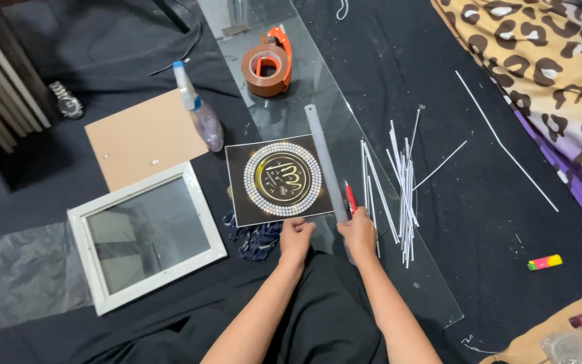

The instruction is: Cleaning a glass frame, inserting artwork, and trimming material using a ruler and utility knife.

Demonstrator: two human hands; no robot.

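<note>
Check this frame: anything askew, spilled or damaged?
Nothing damaged or spilled. The spray bottle lies on its side across the brown backing board, and thin white strips are strewn loosely over the glass sheet beside the right hand.
</note>
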